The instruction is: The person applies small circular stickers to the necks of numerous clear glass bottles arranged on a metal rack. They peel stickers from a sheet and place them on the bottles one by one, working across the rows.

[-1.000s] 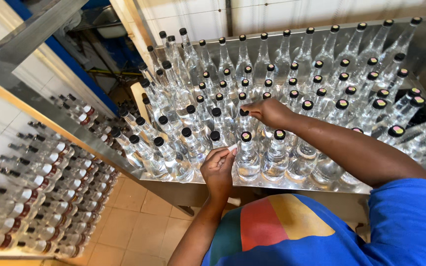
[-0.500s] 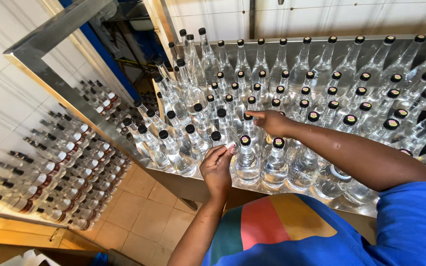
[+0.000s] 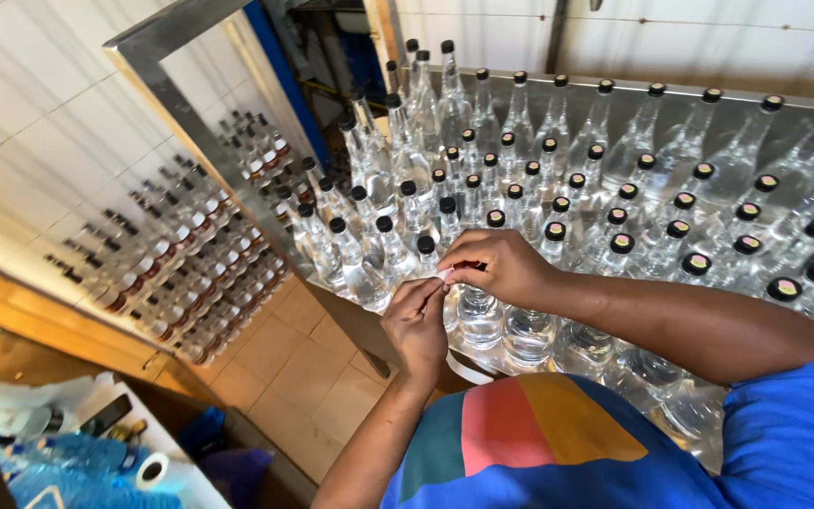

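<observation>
Clear glass bottle point(image 3: 479, 316) at the near edge of the metal surface point(image 3: 708, 118) stands upright among rows of black-capped bottles point(image 3: 614, 203). Full glass like this is likely heavy, slick and breakable, so the neck just under the cap looks the surest hold. Both hands meet right above its top: the right hand point(image 3: 494, 267) pinches a small pale strip point(image 3: 446, 274), and the left hand point(image 3: 415, 323) has its fingers nearly closed on the same strip.

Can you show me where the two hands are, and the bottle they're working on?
left hand point(image 3: 415, 323), head view, back of the hand.
right hand point(image 3: 496, 267), head view, knuckles.
clear bottle point(image 3: 479, 316), head view, glass shoulder below the hands.
</observation>
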